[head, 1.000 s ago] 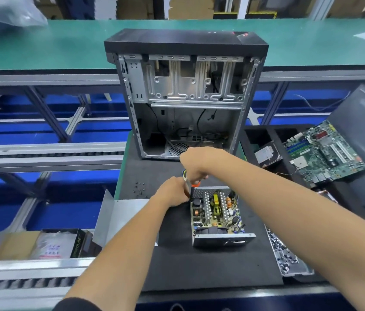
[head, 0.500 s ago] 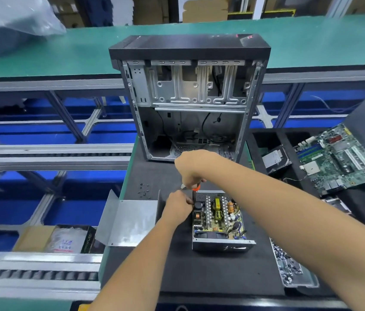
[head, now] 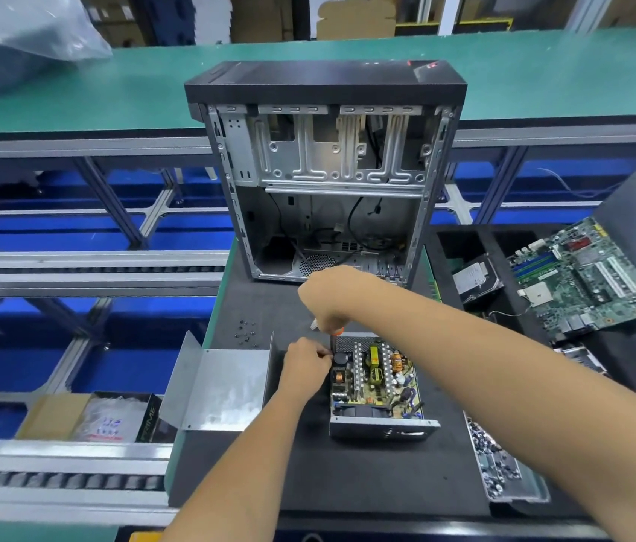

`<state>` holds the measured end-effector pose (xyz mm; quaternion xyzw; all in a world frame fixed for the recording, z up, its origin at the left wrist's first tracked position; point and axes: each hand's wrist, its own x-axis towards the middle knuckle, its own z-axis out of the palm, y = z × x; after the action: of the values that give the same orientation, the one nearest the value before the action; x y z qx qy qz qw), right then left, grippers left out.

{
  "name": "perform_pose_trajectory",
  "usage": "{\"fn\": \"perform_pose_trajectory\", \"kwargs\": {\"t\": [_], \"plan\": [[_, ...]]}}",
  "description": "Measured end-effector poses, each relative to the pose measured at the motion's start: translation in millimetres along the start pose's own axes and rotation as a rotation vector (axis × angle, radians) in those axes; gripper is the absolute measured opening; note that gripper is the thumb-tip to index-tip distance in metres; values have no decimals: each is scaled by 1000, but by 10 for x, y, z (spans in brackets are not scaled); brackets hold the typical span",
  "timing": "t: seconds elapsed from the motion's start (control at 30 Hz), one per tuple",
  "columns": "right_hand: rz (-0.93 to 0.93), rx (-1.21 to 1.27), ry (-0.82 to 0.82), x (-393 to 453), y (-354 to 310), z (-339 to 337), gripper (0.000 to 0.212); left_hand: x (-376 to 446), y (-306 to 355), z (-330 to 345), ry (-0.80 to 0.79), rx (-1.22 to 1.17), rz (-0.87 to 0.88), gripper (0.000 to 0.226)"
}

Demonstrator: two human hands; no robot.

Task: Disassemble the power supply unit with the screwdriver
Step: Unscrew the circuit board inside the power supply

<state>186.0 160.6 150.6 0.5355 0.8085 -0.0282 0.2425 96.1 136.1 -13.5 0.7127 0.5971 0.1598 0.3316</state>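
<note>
one open power supply unit (head: 377, 385) lower centre, right hand (head: 332, 297) gripping one screwdriver (head: 333, 337) upright over its corner, left hand (head: 306, 365) pinching at that corner, can't tell what, one bare PC case (head: 326, 170) above, one motherboard (head: 586, 275) right

Two bare forearms, no sleeves, hands (head: 308, 367) ungloved

Green-topped workbench (head: 543, 72) behind, aluminium roller conveyor frames (head: 74, 267) over blue flooring (head: 54, 361), stacked cardboard boxes (head: 355, 19) beyond
</note>
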Motion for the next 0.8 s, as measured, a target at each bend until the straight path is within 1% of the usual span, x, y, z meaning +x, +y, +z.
{"fn": "perform_pose_trajectory", "kwargs": {"t": [0.13,0.3,0.43,0.57,0.7,0.8], "plan": [[-25,-57,-1,-18,41,-65,24,2,-22,9,2,-22,-9,15],[-14,-62,0,1,43,-67,23,-22,-49,32,23,-64,-11,14],[-18,-20,-29,23,50,-62,25,-38,-61,56,34,-38,40,17],[-5,1,-40,39,75,-51,22,-34,-72,58,23,-22,62,16],[3,52,-42,78,37,-18,32,-25,-69,60,3,5,64,17],[32,138,-67,61,41,-53,26,-15,-67,51,1,18,83,17]]}}
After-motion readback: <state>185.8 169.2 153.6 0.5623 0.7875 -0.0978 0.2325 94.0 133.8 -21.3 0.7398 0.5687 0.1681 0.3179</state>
